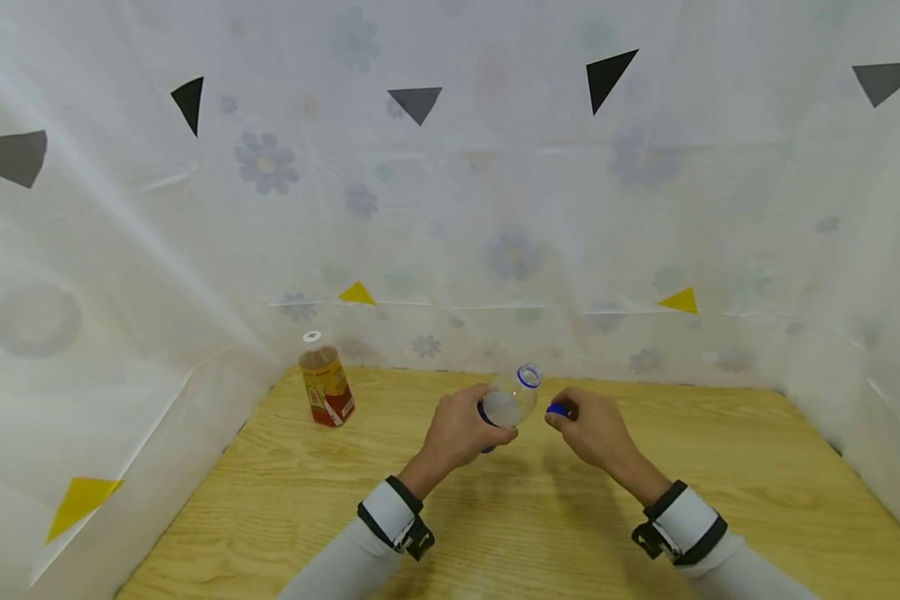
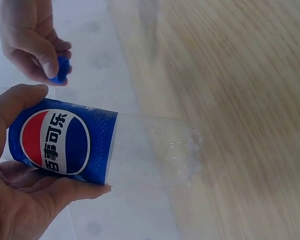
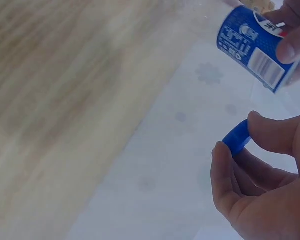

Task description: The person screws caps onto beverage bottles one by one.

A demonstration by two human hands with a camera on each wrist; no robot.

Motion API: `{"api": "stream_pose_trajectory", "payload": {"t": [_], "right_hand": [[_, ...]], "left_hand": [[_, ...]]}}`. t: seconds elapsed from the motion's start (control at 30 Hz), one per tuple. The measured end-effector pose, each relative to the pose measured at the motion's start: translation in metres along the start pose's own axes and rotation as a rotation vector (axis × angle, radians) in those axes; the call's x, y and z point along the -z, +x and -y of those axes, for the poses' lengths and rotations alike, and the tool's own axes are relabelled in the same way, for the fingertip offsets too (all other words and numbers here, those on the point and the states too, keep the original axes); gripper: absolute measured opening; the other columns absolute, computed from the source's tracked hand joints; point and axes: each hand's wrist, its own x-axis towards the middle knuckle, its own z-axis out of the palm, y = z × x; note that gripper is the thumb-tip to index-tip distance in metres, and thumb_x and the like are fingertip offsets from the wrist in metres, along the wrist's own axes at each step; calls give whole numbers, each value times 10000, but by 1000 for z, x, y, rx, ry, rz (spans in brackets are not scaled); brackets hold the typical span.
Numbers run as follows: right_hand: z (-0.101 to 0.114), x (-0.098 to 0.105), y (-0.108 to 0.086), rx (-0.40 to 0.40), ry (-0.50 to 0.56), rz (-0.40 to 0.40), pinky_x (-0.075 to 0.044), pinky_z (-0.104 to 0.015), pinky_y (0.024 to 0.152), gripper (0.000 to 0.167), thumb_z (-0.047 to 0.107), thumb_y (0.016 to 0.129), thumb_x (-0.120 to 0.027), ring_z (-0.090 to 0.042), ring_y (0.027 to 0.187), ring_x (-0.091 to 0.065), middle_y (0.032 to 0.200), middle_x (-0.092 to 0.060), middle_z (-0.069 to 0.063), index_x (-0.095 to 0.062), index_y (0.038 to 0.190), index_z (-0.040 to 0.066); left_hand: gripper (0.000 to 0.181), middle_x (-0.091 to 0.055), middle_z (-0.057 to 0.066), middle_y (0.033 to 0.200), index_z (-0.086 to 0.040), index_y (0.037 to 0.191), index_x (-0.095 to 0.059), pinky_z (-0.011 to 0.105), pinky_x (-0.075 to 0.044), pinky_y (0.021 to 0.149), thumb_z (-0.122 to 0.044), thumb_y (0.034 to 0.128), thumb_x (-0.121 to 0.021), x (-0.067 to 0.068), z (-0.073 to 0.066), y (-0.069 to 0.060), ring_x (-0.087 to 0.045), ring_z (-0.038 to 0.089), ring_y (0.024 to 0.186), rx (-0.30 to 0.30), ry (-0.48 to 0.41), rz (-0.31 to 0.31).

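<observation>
My left hand (image 1: 461,427) grips a clear plastic cola bottle (image 1: 514,395) round its blue label (image 2: 92,142), holding it above the table. The bottle's mouth is uncapped and tilts away from me, up and to the right. In the left wrist view the transparent part looks empty. Just right of the bottle, my right hand (image 1: 591,425) pinches a blue bottle cap (image 3: 237,137) between thumb and fingers, apart from the bottle. In the head view, fingers partly hide both the label and the cap.
A second bottle (image 1: 328,387) with a white cap and a yellow and red label stands upright at the table's back left. The wooden table (image 1: 285,508) meets a pale flowered curtain (image 1: 450,208) at the back and sides.
</observation>
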Motion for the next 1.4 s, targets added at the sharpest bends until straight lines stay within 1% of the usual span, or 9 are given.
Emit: {"api": "stream_pose_trajectory", "payload": {"t": [0.13, 0.23, 0.43, 0.57, 0.73, 0.8, 1.0, 1.2, 1.4], "right_hand": [[3, 15, 6, 37, -14, -16, -536, -349, 636, 156, 127, 932, -719, -165, 735, -653, 883, -727, -61, -724, 1047, 23], [11, 32, 13, 72, -20, -53, -537, -356, 633, 160, 121, 936, -716, -189, 734, -663, 885, -728, -76, -725, 1061, 21], [43, 63, 22, 201, -1, -160, -570, -409, 674, 233, 96, 942, -714, -274, 821, -713, 1004, -734, -141, -711, 1163, 20], [65, 74, 20, 290, 7, -201, -578, -408, 688, 272, 72, 931, -726, -285, 865, -735, 1076, -725, -152, -713, 1200, 38], [81, 72, 15, 351, 7, -188, -546, -318, 662, 295, 37, 921, -725, -247, 872, -728, 1098, -737, -125, -717, 1215, 52], [83, 69, 13, 354, 7, -175, -536, -299, 650, 302, 31, 921, -723, -241, 880, -727, 1107, -742, -120, -716, 1222, 54], [82, 58, 8, 347, -7, -128, -595, -361, 679, 308, 19, 923, -713, -268, 912, -737, 1089, -747, -140, -709, 1230, 44], [77, 47, 6, 358, -19, -130, -606, -423, 747, 324, -3, 916, -709, -278, 949, -730, 1089, -747, -139, -710, 1236, 47], [76, 46, 5, 377, -26, -138, -603, -440, 757, 338, -30, 907, -704, -290, 970, -724, 1107, -745, -142, -716, 1232, 62]], "left_hand": [[525, -752, 107, 1076, -72, 1227, -691, 306, -591, 688, -319, 796, -861, 0, -3, 0, -738, 241, 907, 8, -8, 5], [546, -749, 111, 1094, -72, 1245, -687, 320, -596, 700, -321, 792, -865, 0, -4, 0, -737, 253, 926, 9, -8, 8], [563, -749, 115, 1086, -68, 1243, -686, 334, -596, 706, -325, 779, -874, 1, -4, -1, -734, 255, 927, 16, -10, 6], [547, -749, 116, 1085, -66, 1235, -686, 339, -600, 711, -313, 785, -871, 3, -3, -1, -736, 256, 929, 8, -17, 5], [531, -750, 116, 1072, -59, 1222, -688, 338, -600, 703, -323, 796, -863, 4, -3, -1, -738, 253, 914, 7, -3, 5], [527, -750, 113, 1066, -58, 1216, -689, 335, -598, 701, -332, 800, -859, 5, -4, -1, -737, 250, 907, 7, 4, 9], [525, -748, 102, 1057, -57, 1206, -691, 326, -590, 701, -341, 797, -859, 5, -3, -2, -730, 241, 904, 3, 9, 14], [516, -746, 93, 1040, -64, 1198, -695, 314, -582, 690, -340, 793, -859, 4, -2, -2, -724, 231, 885, 6, 6, 12], [518, -748, 95, 1042, -66, 1204, -694, 314, -583, 691, -345, 799, -856, 4, -1, -1, -726, 233, 887, 2, 7, 13]]}}
